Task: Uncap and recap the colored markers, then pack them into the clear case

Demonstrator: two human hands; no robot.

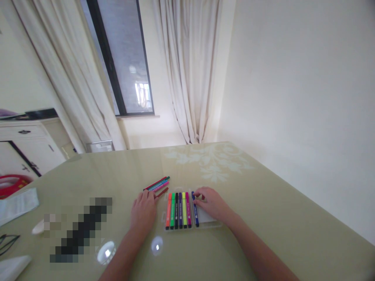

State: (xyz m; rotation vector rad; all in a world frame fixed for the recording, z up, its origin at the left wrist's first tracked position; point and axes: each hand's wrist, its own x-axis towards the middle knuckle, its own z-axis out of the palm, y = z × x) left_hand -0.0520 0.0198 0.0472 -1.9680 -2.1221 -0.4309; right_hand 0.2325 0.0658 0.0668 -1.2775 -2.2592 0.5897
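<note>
A clear plastic case lies open on the table. In its left half is a row of several marker pens: orange, green, black, purple, yellow and magenta. A dark blue marker stands alone at the left of the other half. My right hand has its thumb and index finger curled at this marker's upper end, against its side. Left of the case, my left hand rests low with its fingers closed about one end of a brown marker. Beyond them lie several loose markers, red, teal and pink among them.
A round glass piece sits on the glossy table by my left forearm. Farther left are a blurred-out dark object, a white pack, a red item and black cable or glasses. A wall bounds the right side.
</note>
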